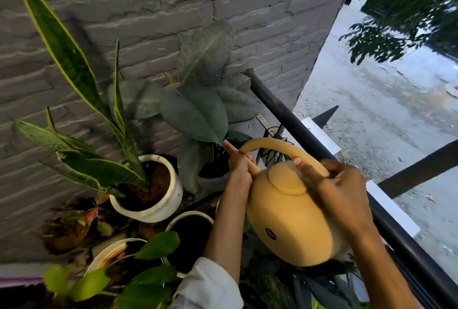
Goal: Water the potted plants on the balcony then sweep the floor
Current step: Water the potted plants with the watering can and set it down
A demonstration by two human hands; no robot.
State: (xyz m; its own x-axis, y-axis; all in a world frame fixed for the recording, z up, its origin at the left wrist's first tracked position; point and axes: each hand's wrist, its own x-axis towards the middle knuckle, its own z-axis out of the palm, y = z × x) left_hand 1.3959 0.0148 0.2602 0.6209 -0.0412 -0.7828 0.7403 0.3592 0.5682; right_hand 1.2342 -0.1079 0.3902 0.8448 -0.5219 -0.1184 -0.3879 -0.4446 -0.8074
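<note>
A yellow watering can (290, 219) is held over the plants, tilted toward the wall. My right hand (339, 189) grips the rear of its arched handle. My left hand (239, 167) holds the spout near the can's body, index finger pointing at a dark pot (213, 181) of broad grey-green leaves (198, 115). The spout's tip is hidden behind my left hand. To the left stands a white pot (171, 199) with a tall snake plant (74, 65).
Grey brick wall (148, 11) rises behind the pots. A black balcony railing (309, 140) runs diagonally on the right, with the street far below. More pots sit nearer me: a white-rimmed one (190, 214), a leafy green one (148, 281) and a reddish plant (81, 217).
</note>
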